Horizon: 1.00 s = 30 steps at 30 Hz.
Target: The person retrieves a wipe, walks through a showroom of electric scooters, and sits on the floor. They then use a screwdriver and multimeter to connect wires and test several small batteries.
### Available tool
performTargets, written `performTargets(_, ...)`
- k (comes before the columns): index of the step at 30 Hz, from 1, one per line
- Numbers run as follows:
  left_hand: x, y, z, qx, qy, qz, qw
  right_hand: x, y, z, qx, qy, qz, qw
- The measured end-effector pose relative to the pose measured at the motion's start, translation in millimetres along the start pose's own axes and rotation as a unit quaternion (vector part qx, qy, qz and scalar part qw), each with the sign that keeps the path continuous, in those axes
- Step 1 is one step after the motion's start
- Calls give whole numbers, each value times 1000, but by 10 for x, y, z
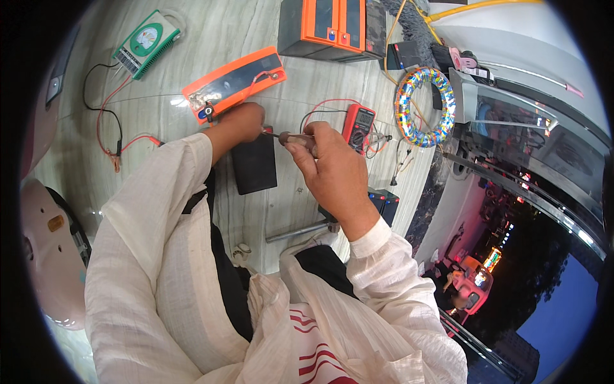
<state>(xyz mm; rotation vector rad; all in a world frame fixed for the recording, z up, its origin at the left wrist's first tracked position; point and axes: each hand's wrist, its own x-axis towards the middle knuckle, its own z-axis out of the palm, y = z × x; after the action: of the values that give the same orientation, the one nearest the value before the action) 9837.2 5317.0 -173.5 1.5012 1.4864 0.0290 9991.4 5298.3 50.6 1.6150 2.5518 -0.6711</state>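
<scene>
My right hand (pixel 336 166) is wrapped around the handle of a screwdriver (pixel 293 139), its shaft pointing left toward my other hand. The screwdriver's tip is beside my left hand (pixel 244 121), which is curled closed with its fingers mostly hidden; whatever they hold I cannot make out. Just beyond that hand lies a long battery (pixel 233 80) with an orange rim and dark top, a red wire running over it. A plain black block, likely a battery (pixel 254 163), rests on the floor below both hands. Right of them is a red multimeter (pixel 359 125) with its leads.
A green-cased meter (pixel 147 43) with black and red clip leads lies far left. Larger orange-and-black batteries (pixel 332 29) stand at the back. A tyre in colourful wrapping (pixel 400 109) leans near the glass door at right. A pink scooter body (pixel 54 256) is at left.
</scene>
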Motion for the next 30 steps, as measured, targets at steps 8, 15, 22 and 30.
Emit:
performTargets(8, 7, -32, 47, -3, 21, 14, 1000, -2, -62, -38, -10, -46, 20, 999)
performTargets(15, 6, -19, 56, -25, 31, 15, 999, -62, 18, 22, 41, -37, -85, 995)
performTargets(22, -28, 30, 27, -18, 24, -3, 1000, -66, -17, 24, 77, 13, -62, 995)
performTargets(30, -33, -48, 59, -14, 41, 27, 999, -51, -40, 0, 21, 29, -26, 999)
